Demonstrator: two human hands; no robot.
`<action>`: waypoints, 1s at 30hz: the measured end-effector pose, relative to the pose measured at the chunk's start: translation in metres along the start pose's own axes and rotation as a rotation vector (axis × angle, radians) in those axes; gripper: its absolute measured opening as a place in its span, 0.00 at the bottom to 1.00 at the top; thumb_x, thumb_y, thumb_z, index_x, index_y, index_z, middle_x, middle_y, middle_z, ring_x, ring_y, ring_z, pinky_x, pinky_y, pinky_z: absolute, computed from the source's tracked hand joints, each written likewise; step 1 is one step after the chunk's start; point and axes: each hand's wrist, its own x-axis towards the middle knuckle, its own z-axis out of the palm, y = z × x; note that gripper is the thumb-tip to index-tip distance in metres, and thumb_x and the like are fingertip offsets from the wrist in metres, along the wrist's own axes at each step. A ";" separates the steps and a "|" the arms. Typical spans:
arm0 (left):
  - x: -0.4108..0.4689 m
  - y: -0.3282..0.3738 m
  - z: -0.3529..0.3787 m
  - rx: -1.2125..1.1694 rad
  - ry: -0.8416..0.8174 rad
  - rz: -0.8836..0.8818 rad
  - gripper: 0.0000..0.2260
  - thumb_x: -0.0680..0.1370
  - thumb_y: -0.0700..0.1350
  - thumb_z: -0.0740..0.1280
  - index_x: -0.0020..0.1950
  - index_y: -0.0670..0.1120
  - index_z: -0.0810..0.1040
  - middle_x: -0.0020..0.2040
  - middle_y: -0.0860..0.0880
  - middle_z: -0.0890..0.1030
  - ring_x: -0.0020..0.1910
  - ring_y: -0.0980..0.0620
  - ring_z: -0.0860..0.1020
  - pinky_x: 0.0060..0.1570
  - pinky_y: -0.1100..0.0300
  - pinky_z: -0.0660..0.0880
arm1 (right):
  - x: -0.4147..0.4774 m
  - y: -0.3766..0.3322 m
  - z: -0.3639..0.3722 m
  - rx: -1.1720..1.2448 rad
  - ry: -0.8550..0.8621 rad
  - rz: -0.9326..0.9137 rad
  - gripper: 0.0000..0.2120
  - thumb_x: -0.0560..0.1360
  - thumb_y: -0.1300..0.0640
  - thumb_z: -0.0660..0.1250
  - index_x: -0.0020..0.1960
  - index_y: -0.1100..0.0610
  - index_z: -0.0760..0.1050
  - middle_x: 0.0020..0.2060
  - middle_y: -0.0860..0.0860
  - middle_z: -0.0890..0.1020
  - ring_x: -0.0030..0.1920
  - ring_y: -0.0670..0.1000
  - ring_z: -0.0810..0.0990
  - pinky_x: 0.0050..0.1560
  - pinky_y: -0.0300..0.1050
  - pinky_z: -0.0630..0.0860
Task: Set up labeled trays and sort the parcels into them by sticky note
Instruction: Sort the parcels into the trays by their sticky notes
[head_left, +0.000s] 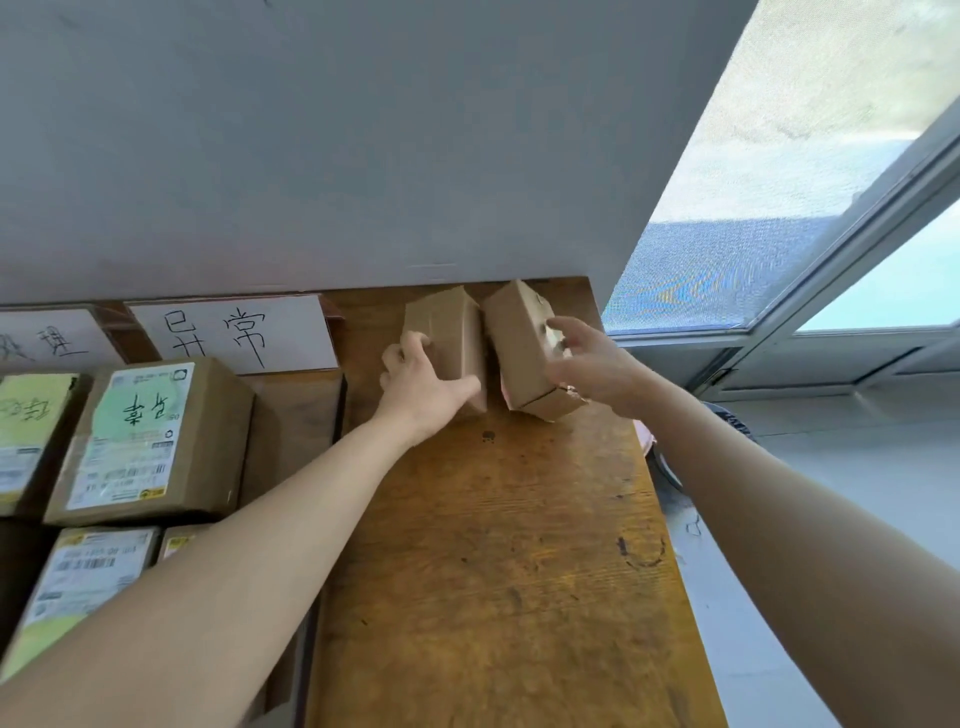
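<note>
Two small brown cardboard parcels stand at the far end of the wooden table (509, 545), against the wall. My left hand (421, 382) grips the left parcel (449, 327) from its near side. My right hand (587, 364) holds the right parcel (519, 338), which is tilted, with a torn patch on its upper face. No sticky note shows on either one. To the left, a tray holds a parcel with a green sticky note (150, 441), behind it a white handwritten label card (234, 332). Another parcel with a yellow-green note (26, 431) lies further left.
More labelled parcels (83, 587) lie at the near left under my left forearm. A second label card (47, 338) stands at the far left. The grey wall rises right behind the table. A window (779, 208) and its sill are on the right, past the table's edge.
</note>
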 end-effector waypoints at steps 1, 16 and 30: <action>-0.002 0.002 -0.002 -0.087 -0.019 -0.011 0.32 0.72 0.53 0.69 0.69 0.51 0.55 0.68 0.46 0.59 0.62 0.46 0.66 0.60 0.52 0.68 | -0.003 0.002 -0.005 0.093 -0.017 0.006 0.27 0.72 0.64 0.63 0.68 0.46 0.65 0.60 0.54 0.73 0.43 0.51 0.76 0.41 0.44 0.75; -0.010 0.014 0.004 0.175 0.075 0.076 0.27 0.78 0.57 0.62 0.74 0.54 0.58 0.76 0.45 0.49 0.73 0.40 0.56 0.69 0.45 0.63 | -0.006 -0.004 0.025 -0.475 0.171 -0.062 0.36 0.72 0.44 0.68 0.74 0.46 0.53 0.72 0.57 0.55 0.70 0.62 0.58 0.66 0.54 0.62; -0.017 0.010 -0.012 -0.214 0.099 -0.028 0.30 0.76 0.43 0.67 0.71 0.50 0.52 0.67 0.43 0.66 0.56 0.48 0.75 0.41 0.63 0.76 | -0.020 0.003 0.012 0.292 0.172 0.187 0.25 0.73 0.63 0.57 0.69 0.53 0.61 0.56 0.56 0.79 0.50 0.57 0.81 0.35 0.45 0.78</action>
